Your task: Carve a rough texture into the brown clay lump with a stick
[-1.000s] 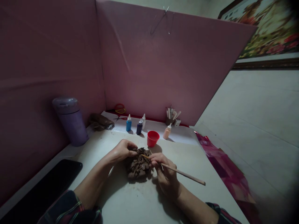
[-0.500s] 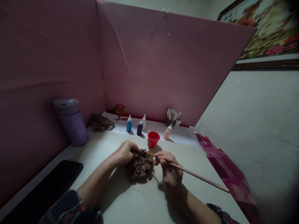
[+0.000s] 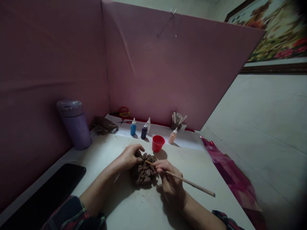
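Clay lump (image 3: pixel 144 177): mid-bench (image 3: pixel 136 210), in from far edge.
Wooden stick (image 3: pixel 192 183): tip at lump, pointing far-left; long axis slanting, butt toward right edge.
Right hand (image 3: pixel 173 188): fingers closed round stick.
Left hand (image 3: pixel 129 157): thumb, forefinger parted; thumb touching lump.

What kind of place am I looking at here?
Probably a craft table set up in a home: there are small paint or glue bottles, a holder of sticks and tools, and a framed picture on the pale wall.
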Available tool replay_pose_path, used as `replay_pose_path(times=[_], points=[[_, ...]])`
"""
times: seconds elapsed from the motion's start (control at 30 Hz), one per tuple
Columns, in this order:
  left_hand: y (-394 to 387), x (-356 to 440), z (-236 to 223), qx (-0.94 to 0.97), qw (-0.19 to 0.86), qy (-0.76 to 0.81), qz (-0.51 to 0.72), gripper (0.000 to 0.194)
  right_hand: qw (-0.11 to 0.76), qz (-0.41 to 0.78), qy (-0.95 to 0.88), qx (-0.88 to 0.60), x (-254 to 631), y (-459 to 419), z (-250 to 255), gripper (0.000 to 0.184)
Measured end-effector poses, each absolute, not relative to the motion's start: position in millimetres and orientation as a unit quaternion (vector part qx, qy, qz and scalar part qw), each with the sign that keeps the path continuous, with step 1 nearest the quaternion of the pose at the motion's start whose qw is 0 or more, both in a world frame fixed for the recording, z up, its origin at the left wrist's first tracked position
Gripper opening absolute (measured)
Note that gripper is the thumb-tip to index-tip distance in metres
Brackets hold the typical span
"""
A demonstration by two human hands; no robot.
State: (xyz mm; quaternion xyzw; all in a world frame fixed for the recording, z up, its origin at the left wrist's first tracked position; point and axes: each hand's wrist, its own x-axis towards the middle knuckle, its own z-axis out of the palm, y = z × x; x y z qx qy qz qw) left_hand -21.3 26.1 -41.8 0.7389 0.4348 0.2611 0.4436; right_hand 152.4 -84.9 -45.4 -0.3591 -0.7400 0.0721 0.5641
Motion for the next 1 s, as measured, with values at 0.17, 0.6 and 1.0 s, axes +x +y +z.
replay_pose_path(times=[0.17, 0.6, 1.0], points=[[25.3, -21.5, -43.6, 0.736, 0.466, 0.415, 0.262, 0.038, 0.546, 0.061, -0.759, -0.35, 147.5, -86.7, -46.6, 0.015], [22.8, -20.0, -37.6, 0.721, 0.519, 0.394, 0.236, 0.038, 0.606, 0.035, -0.726, -0.323, 157.4, -86.9, -45.8, 0.017], [22.1, -20.8, -36.2, 0.728, 0.507, 0.397, 0.235, 0.036, 0.563, 0.077, -0.75, -0.337, 154.3, -86.9, -43.6, 0.017]])
